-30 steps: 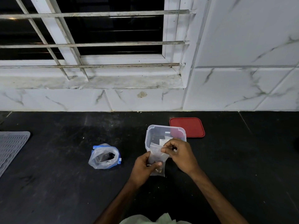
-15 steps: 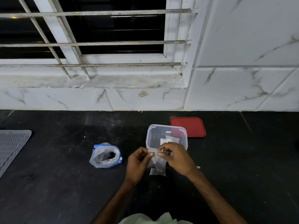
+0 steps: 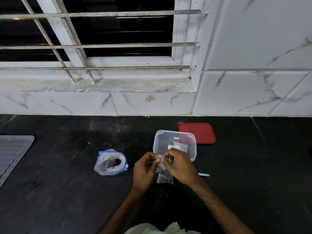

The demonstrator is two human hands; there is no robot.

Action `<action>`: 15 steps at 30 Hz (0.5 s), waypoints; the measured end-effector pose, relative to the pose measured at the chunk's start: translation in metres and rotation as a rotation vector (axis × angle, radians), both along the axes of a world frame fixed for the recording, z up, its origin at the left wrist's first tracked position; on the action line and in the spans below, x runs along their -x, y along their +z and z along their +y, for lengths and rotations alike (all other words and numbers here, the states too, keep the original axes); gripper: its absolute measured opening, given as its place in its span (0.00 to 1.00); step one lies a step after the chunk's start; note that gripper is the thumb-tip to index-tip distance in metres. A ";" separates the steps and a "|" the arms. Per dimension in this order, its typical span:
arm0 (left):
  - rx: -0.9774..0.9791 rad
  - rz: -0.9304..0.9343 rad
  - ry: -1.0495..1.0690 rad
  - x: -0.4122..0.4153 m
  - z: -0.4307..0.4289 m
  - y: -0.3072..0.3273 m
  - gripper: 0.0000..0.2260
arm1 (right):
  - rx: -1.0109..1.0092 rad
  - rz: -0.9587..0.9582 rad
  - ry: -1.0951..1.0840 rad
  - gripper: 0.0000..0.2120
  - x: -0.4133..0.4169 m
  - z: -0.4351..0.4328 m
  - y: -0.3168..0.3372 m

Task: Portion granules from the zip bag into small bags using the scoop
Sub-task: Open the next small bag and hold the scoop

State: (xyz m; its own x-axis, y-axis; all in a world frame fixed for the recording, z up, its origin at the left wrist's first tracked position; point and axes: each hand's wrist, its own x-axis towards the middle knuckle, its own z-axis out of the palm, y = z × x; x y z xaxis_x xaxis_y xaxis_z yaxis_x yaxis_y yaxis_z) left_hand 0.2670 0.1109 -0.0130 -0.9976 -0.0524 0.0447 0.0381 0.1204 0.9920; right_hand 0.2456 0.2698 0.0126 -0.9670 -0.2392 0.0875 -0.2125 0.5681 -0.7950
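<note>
A small clear bag (image 3: 165,177) with dark granules at its bottom hangs upright just above the black counter. My left hand (image 3: 146,169) and my right hand (image 3: 179,166) both pinch its top edge, fingertips almost touching. The zip bag (image 3: 110,164), clear with a blue strip, stands open to the left and holds dark granules. A light blue scoop handle (image 3: 204,174) pokes out from behind my right wrist; its bowl is hidden.
A clear plastic box (image 3: 192,150) with small bags inside stands just beyond my hands. Its red lid (image 3: 197,133) lies behind it near the tiled wall. A grey ribbed mat (image 3: 13,151) lies at the left edge.
My left hand moved from the bag's lower side up to its top edge. Both hands now pinch the top together, and the bag hangs lower in front of the box.
</note>
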 end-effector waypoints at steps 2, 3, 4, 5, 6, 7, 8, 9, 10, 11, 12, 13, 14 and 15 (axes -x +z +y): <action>0.001 0.019 0.025 -0.001 0.003 0.002 0.08 | -0.048 0.008 0.002 0.02 0.001 -0.001 -0.002; -0.001 0.028 0.035 -0.001 0.005 0.004 0.08 | -0.082 0.024 -0.003 0.03 0.002 -0.002 -0.001; -0.009 0.038 0.039 -0.002 0.007 0.005 0.09 | -0.108 0.050 -0.015 0.05 0.003 -0.002 -0.002; -0.017 0.045 0.044 -0.003 0.009 0.005 0.09 | -0.119 0.076 -0.034 0.06 0.004 -0.002 -0.002; -0.027 0.045 0.051 -0.003 0.010 0.003 0.09 | -0.116 0.092 -0.052 0.07 0.005 -0.002 -0.003; -0.035 0.041 0.062 -0.003 0.009 0.002 0.08 | -0.103 0.091 -0.069 0.07 0.005 -0.003 -0.003; -0.045 0.034 0.071 -0.003 0.008 0.002 0.08 | -0.077 0.076 -0.085 0.05 0.004 -0.003 -0.003; -0.053 0.026 0.080 -0.003 0.007 0.001 0.08 | -0.034 0.047 -0.101 0.03 0.004 -0.002 -0.004; -0.067 0.011 0.089 -0.003 0.005 -0.001 0.08 | 0.020 0.012 -0.116 0.01 0.003 0.000 -0.004; -0.082 -0.004 0.105 -0.003 0.004 -0.001 0.07 | 0.083 -0.025 -0.136 0.02 0.003 0.003 -0.003; -0.099 -0.019 0.126 -0.002 0.002 -0.001 0.07 | 0.143 -0.065 -0.153 0.03 0.004 0.007 -0.003; -0.110 -0.032 0.137 -0.001 0.001 -0.001 0.07 | 0.172 -0.094 -0.167 0.01 0.004 0.010 -0.003; -0.114 -0.041 0.134 -0.001 0.001 -0.001 0.07 | 0.176 -0.107 -0.179 0.01 0.003 0.012 -0.003; -0.117 -0.048 0.122 -0.001 0.001 -0.001 0.07 | 0.164 -0.103 -0.186 0.03 0.003 0.014 -0.003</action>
